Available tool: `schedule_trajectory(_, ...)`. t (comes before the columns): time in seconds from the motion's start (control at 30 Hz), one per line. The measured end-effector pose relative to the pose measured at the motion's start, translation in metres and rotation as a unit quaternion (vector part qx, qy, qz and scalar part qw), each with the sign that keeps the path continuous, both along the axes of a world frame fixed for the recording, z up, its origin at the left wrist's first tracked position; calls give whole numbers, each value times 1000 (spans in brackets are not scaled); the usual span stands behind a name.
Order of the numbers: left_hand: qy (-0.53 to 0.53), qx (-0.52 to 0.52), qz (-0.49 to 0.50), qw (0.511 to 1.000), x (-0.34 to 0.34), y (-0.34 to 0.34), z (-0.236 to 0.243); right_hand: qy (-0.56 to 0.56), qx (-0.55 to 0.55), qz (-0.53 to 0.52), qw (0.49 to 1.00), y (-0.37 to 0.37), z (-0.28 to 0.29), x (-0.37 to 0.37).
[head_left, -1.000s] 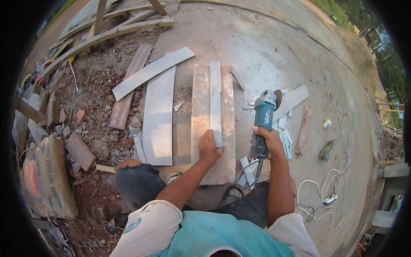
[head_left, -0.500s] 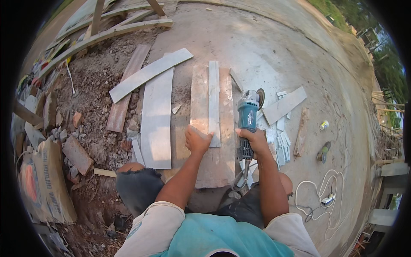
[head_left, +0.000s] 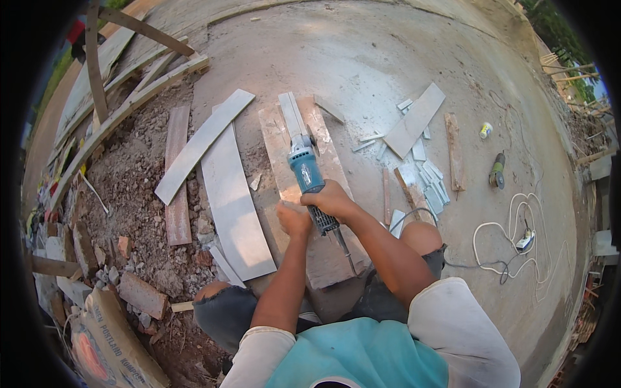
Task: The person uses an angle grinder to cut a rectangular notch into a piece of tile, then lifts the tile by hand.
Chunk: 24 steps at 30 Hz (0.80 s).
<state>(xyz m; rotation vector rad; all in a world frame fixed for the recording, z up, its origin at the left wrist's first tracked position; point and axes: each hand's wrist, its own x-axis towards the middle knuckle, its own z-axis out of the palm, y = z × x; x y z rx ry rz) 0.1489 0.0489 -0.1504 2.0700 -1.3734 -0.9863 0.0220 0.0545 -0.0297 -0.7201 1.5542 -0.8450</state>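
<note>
The right hand is gripping the blue grinder, its grip clamped around the body, with the head lying on the narrow tile strip. The left hand is pressing down just beside it on the wide slab, fingers curled together; whether it is clasping anything I cannot tell. The strip is lying lengthwise on the slab, on the concrete floor. Two long tiles are lying to the left, one crossing the other's top end. A further tile is lying to the right among a scatter of small offcuts. A second grinder is resting beside a small can, near a coiled white cable. One cement bag is slumping at lower left.
</note>
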Motion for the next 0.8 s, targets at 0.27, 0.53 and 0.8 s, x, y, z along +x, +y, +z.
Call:
schedule_trajectory(0.27,53,-15,14,998,15,-9,-32,17,-18,4,1000,-12,-15,11)
schedule_trajectory(0.53,78,-39,56,995,13,-14,-47,3,10,-8,1000,-22,-18,15)
schedule_trajectory(0.8,13,-61,5,998,9,-9,-38,-31,18,-22,999,-25,-28,9)
